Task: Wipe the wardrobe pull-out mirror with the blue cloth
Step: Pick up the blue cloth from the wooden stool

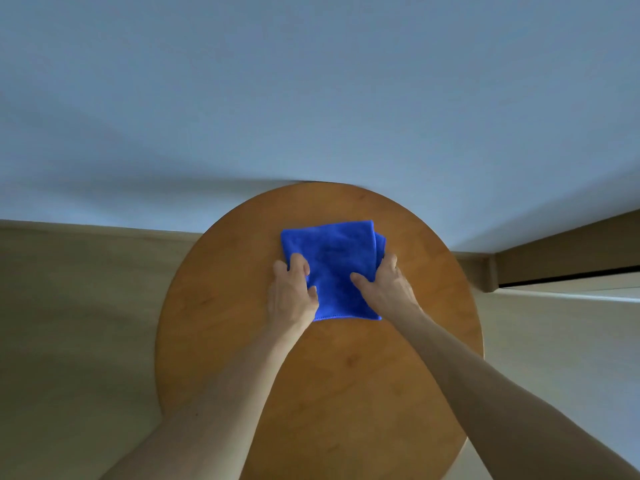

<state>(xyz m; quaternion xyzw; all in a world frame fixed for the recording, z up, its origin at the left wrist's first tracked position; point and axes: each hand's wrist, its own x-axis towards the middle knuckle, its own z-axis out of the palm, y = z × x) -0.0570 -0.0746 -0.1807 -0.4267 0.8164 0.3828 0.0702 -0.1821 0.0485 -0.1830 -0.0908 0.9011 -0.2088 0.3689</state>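
A folded blue cloth (332, 268) is being held flat on a round wooden tabletop (242, 341), toward the far half of its surface. The cloth is lying as a rough rectangle, with a stitched hem running along its near edge and extra folded layers showing at its far right corner.

The left hand (292, 296) is being pressed onto the cloth's left edge, near the lower half of that side. Its fingers (299, 263) are being curled down over the fabric, and the thumb is being laid on the cloth just inside the edge, so the left border is being pinched between them. The right hand (389, 285) is being placed at the cloth's right edge. Its thumb (360, 280) is being stretched inward across the top of the fabric, while the other fingers are being tucked around the right side, where they are partly hidden by the cloth's folds. Both hands are thus being closed on the cloth, one at each side, with the middle of the fabric left bare between them.

Both forearms are being reached in from the near edge of the view, bare to the frame's border. Beyond the tabletop a pale wall (311, 98) is being shown, with a light floor (69, 323) to the left and a pale ledge (571, 296) at the right.
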